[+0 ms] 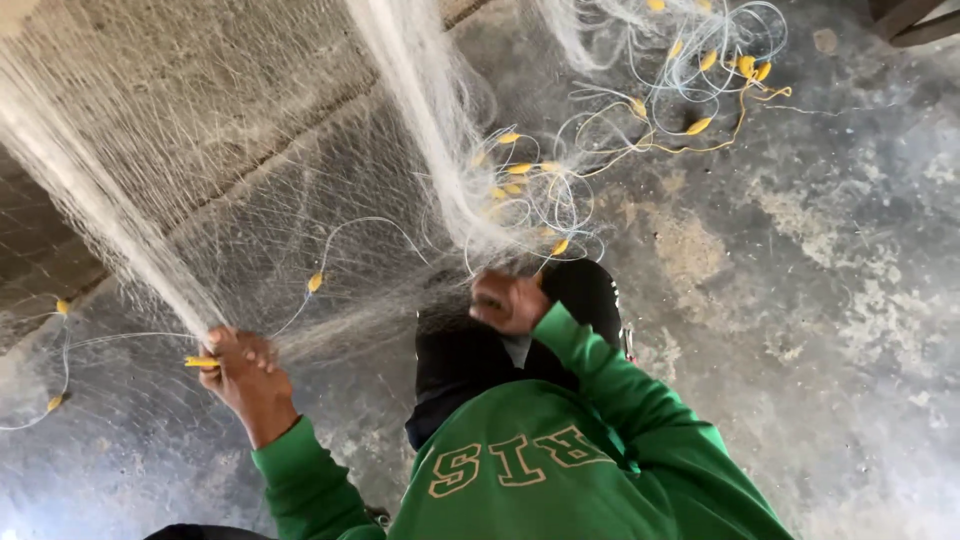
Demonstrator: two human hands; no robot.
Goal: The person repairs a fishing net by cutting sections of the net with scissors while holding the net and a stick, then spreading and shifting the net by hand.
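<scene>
A fine white fishing net [250,190] hangs and spreads in front of me, bunched into two thick strands. My left hand [240,365] grips the lower end of the left strand together with a small yellow float [200,362]. My right hand [508,300] is closed on the bottom of the middle strand [440,150], close to my black trousers [480,355]. Both arms wear green sleeves.
Several yellow floats [700,125] on pale line lie tangled on the grey concrete floor [800,300] at the upper right. More floats [62,306] trail at the left edge. A raised concrete step [200,70] runs behind the net.
</scene>
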